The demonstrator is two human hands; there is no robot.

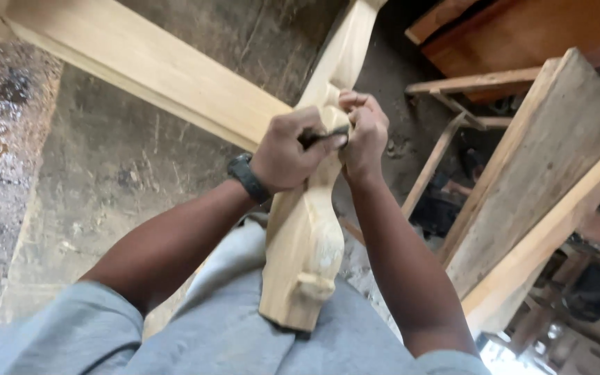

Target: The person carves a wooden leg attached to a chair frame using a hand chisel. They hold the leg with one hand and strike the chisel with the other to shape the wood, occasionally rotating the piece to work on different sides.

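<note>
Both hands are working right on the carved wooden leg (305, 243), a pale turned piece whose foot end is propped against the person's lap while its upper end is running up to meet the long pale rail (154, 76) of the frame. The left hand (289, 153), just left of the leg's narrow waist, is curled tight, pinching one end of a thin dark strip (322, 137), most likely abrasive paper, though it is too small to be sure. The right hand (364, 135), just right of the leg, is closed hard on the other end, thumb and fingers fully folded in. The strip is lying taut across the front of the leg at the narrowing. To do this well, the person is wanting even tension on both ends, letting the strip wrap the curve rather than digging an edge in, and following the contour so no flat is worn into the profile. The leg's bracing against the lap looks sound, and that steadiness matters. A dark wristwatch (248, 178) is sitting on the left wrist, below and left of the waist. A rough plank bench (543, 173) is standing well to the right of the leg.
</note>
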